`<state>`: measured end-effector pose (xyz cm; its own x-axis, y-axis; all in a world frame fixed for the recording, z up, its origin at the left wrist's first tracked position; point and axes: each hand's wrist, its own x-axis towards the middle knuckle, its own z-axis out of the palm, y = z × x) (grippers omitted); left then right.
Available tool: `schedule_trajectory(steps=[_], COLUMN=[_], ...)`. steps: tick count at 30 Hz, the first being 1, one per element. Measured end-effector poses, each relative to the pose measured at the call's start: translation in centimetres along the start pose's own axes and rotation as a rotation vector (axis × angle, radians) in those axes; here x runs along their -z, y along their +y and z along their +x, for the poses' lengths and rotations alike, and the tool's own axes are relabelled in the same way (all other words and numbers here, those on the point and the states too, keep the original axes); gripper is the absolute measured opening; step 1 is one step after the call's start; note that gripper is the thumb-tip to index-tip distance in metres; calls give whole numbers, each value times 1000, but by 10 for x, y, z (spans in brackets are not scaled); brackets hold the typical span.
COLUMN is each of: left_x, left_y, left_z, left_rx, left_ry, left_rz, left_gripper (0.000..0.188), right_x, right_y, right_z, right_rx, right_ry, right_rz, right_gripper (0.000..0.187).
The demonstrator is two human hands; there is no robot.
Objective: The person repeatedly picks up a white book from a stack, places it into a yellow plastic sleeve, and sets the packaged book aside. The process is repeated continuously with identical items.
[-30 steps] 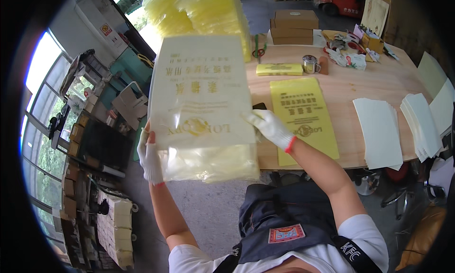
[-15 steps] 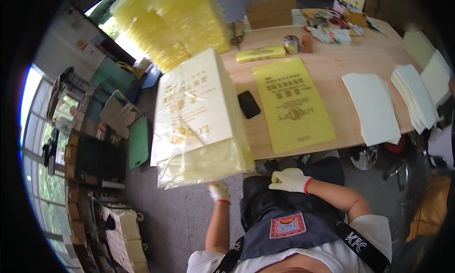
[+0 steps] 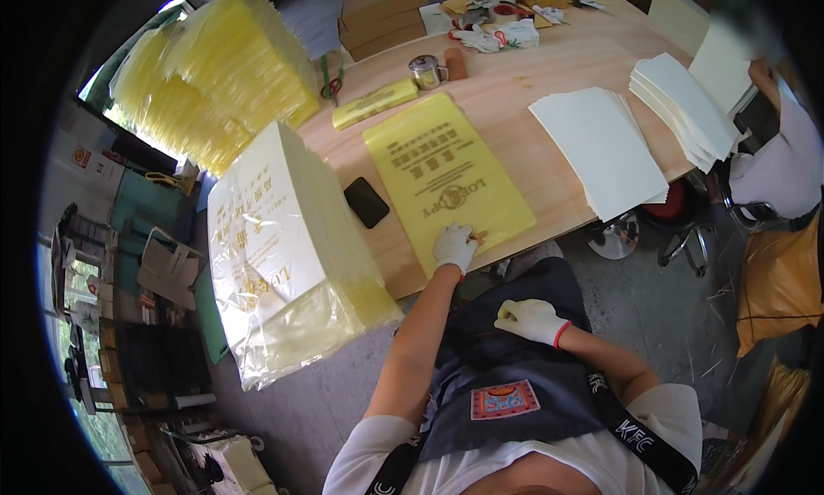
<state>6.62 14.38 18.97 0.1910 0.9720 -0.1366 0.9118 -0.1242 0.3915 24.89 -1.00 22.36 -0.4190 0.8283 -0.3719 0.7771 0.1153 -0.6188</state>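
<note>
My left hand, in a white knit glove, lies on the near end of a flat yellow plastic bag with dark print. Its fingers are stretched out beside the bag's handle slot. My right hand, gloved with a red cuff, rests against my dark apron with its fingers curled in. Whether anything is inside those fingers is hidden. Left of the yellow bag stands a tall stack of clear bags with gold print, holding white boards. A black phone lies between that stack and the yellow bag.
Two piles of white boards lie to the right. A person's sleeve shows beyond them. At the back are yellow packs, a folded yellow bag, scissors, a metal mug and brown boxes.
My left hand has come up from beside the clear-bagged stack onto the yellow bag. My right hand stays at the apron. The view has turned to the right, bringing the other person into sight.
</note>
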Motion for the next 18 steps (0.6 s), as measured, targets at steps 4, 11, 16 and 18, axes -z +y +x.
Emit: schedule_trajectory(steps=[4,11,16,18], left_x=[-3,16,22,20], left_y=[-12,-21,-28,-47], left_z=[12,26,35,38], left_rx=[-52,-56,-183,-89], left_ry=[-4,44,-16,144], left_rz=[8,-384,-514,-612], left_gripper=[19,22,23,19], right_x=[11,43,79,61], right_y=[9,22,-17,-10], right_z=[7,69,122,154], right_rx=[-42,-59,-125,-24], right_ry=[8,78,273,310], right_rz=[138,856,799,889], right_gripper=[35,38,42,47])
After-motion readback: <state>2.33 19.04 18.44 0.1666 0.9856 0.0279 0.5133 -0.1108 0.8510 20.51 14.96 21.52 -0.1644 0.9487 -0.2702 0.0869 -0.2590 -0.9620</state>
